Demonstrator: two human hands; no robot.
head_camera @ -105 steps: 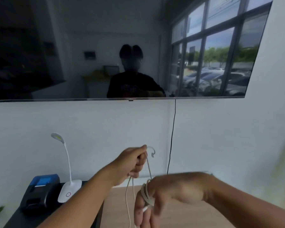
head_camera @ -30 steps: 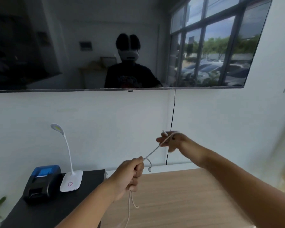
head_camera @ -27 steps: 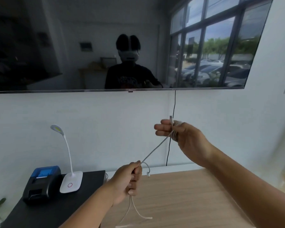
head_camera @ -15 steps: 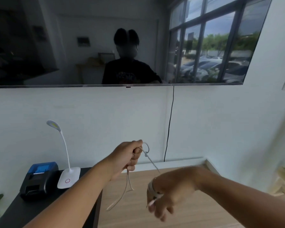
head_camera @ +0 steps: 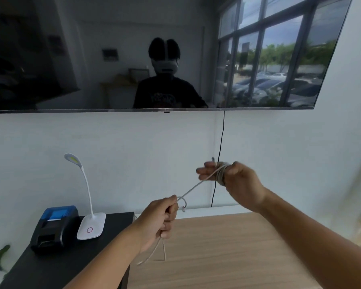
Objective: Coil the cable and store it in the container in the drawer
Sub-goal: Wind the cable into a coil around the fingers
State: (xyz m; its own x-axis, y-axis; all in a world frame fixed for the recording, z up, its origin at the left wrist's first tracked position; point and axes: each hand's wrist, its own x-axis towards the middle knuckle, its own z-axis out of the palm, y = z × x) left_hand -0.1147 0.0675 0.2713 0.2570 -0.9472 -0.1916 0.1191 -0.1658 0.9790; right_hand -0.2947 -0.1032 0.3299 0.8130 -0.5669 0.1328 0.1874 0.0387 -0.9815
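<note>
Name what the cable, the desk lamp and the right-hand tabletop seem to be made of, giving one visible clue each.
Cable: flexible matte white plastic sheath; it wraps tightly.
Desk lamp: glossy white plastic, probably; smooth moulded base.
Tabletop: wood or wood-look laminate; pale grain lines.

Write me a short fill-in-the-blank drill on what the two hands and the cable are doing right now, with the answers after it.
1. The white cable is wound in loops around the fingers of the ____ hand.
2. The left hand grips the cable in a closed ____.
3. Between the left hand and the right hand, the cable runs ____, not slack.
4. The white desk lamp stands on the ____ table, beside the printer.

Missing words: right; fist; taut; black
</note>
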